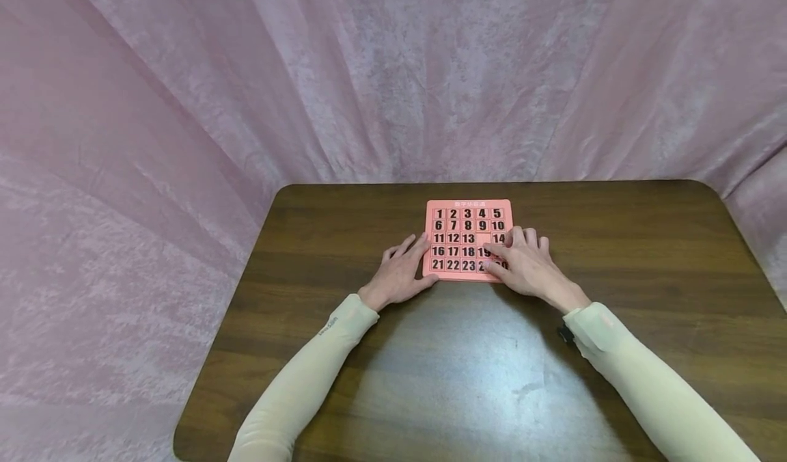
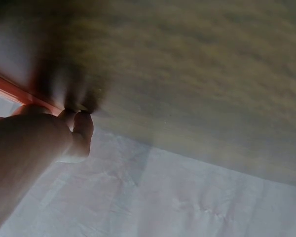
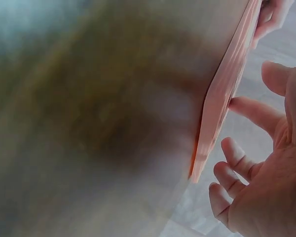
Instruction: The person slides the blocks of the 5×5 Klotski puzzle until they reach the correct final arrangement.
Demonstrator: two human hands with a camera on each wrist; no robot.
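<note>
A pink number slide puzzle point(image 1: 470, 204) with black-numbered tiles lies flat on the table. The left hand point(image 1: 397, 276) touches its left side with extended fingers, the thumb at the lower left corner. From the right, the right hand point(image 1: 530, 265) reaches over the lower right tiles. Its index fingertip is on or just above the tile 19 point(image 1: 483, 252), below a bare pink square point(image 1: 483, 238) between 13 and 14. The thumb hovers low over the bottom row, hiding some tiles. In the right wrist view, the index finger point(image 3: 256, 112) meets the board's face while the other fingers bend loosely.
The dark brown wooden table point(image 1: 332, 243) has rounded corners and a glossy patch of light near the front. Pink velvet curtain point(image 1: 430, 72) hangs behind and at the left. A small black device point(image 1: 565, 333) sits at the right wrist.
</note>
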